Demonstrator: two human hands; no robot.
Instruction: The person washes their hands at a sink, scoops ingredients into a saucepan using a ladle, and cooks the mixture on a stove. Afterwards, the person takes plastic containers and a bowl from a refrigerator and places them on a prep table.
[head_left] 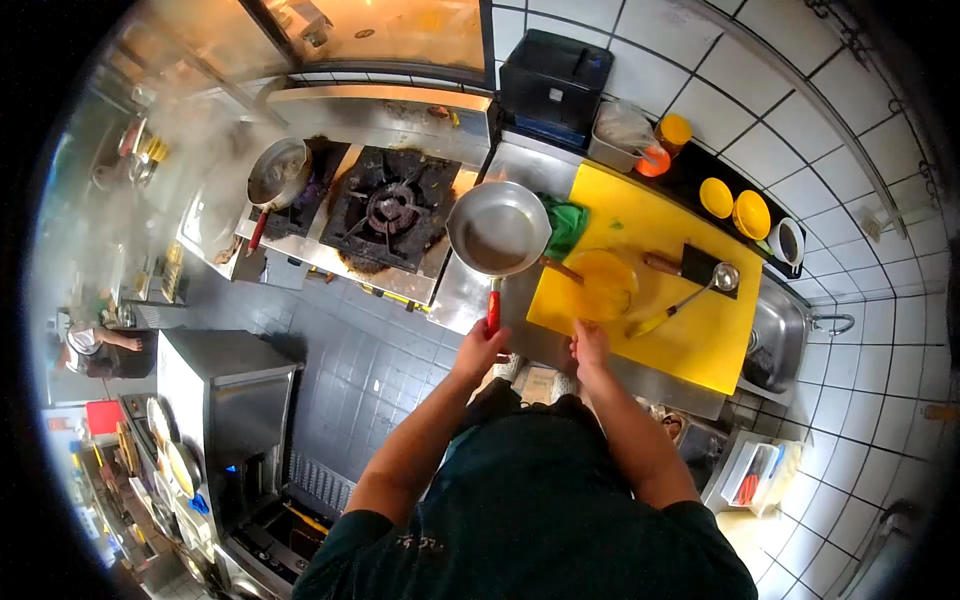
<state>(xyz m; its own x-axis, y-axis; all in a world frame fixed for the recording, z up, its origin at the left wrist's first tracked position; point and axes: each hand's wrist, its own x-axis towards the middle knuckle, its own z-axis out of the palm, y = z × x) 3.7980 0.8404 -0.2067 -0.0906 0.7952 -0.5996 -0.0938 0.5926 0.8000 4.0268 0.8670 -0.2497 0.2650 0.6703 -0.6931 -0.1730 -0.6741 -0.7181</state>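
Observation:
My left hand (482, 352) is closed around the red handle of a frying pan (500, 222). The pan is level over the steel counter, between the stove and the yellow cutting board (690, 355). At the board's near edge my right hand (590, 346) has its fingers curled together; whether they grip anything is hidden. Just beyond that hand is a yellowish bowl (606, 285) with a brown wooden handle (561, 269) leaning over its left rim. A ladle (725, 278) and a dark-bladed cleaver (695, 268) lie farther right on the board.
A gas burner (390, 205) is left of the pan, with another pan (279, 174) on the stove beyond it. A green cloth (566, 226) lies behind the board. A sink (775, 335) borders the right side. Orange bowls (751, 214) line the back ledge. Another person (95, 345) stands far left.

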